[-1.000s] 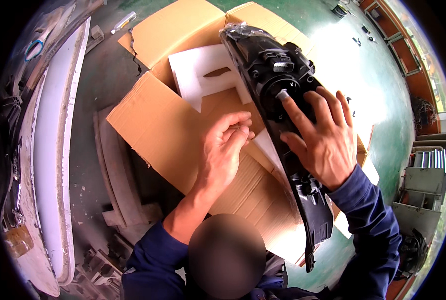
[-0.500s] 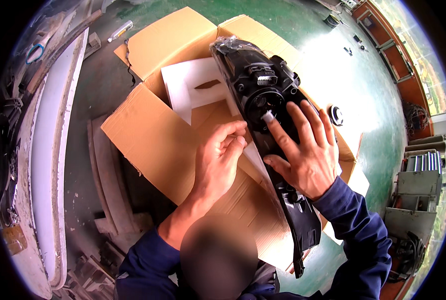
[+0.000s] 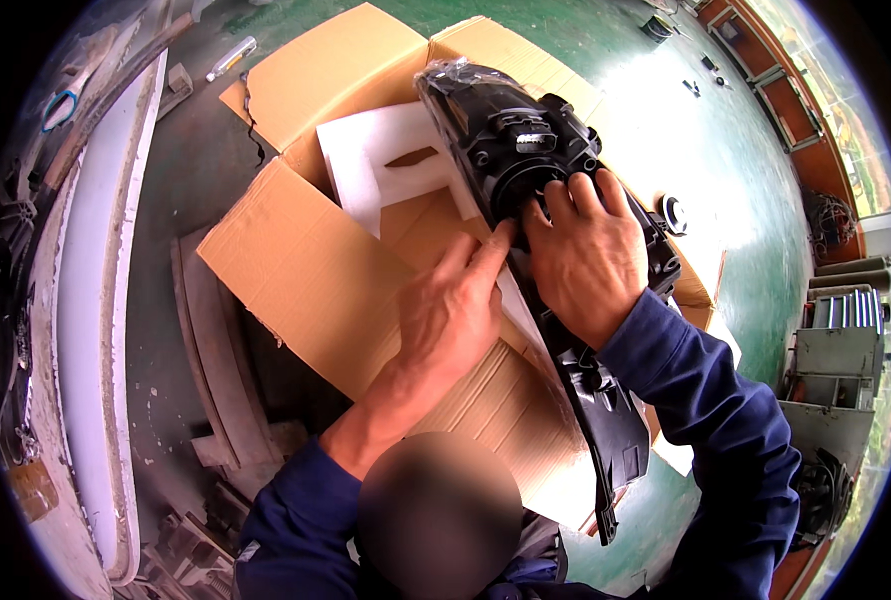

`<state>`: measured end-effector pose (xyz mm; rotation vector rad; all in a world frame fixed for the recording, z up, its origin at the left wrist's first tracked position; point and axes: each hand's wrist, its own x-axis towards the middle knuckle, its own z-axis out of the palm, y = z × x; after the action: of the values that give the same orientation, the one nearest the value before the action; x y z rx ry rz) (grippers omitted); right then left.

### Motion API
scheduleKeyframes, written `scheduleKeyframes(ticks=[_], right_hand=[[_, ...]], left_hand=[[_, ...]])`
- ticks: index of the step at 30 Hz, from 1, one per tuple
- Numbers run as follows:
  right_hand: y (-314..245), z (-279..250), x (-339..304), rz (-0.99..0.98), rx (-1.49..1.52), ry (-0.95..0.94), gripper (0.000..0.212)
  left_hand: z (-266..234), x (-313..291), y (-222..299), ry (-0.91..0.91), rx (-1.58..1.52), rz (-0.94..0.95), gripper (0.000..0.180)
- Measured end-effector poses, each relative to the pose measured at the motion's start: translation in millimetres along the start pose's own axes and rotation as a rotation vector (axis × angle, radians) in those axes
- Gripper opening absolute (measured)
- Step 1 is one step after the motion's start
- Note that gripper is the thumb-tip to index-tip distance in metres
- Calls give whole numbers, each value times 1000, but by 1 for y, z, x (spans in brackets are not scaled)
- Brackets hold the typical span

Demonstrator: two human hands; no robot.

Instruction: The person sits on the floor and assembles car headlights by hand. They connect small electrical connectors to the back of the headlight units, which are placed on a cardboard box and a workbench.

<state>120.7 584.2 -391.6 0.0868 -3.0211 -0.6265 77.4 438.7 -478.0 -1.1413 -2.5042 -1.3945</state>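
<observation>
A black car headlight (image 3: 621, 440) lies slantwise, its back side up, across an open cardboard box (image 3: 306, 270). My right hand (image 3: 586, 260) bends over the headlight's round rear opening (image 3: 522, 182). Its fingers are curled down at that opening, and their tips, with whatever they hold, are hidden. From the left, my left hand (image 3: 453, 305) reaches to the headlight's near edge. Its index finger is stretched out, with the tip at the rim beside the right thumb; nothing shows in this hand, though it is slightly blurred.
White foam packing (image 3: 366, 150) sits inside the box. A round black cap (image 3: 672, 213) rests right of the headlight. Long white panels (image 3: 101, 330) stand at the left, near a curved grey part (image 3: 216, 350) on the floor. A metal cabinet (image 3: 834, 365) is at the far right.
My right hand has gone from spread fingers to curled ones at the round opening. The small white piece by its index finger is now out of sight. My left hand has moved up to the rim.
</observation>
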Motion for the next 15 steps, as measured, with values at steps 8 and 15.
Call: scheduleKeyframes(ticks=[8,15], right_hand=[[-3,9,10,9,-54,-33,21],[-2,9,13,7,-94,-77,22]], left_hand=[[6,-3,-8,-18,58,46,55],[5,-3,-9,-23,47,49,55]])
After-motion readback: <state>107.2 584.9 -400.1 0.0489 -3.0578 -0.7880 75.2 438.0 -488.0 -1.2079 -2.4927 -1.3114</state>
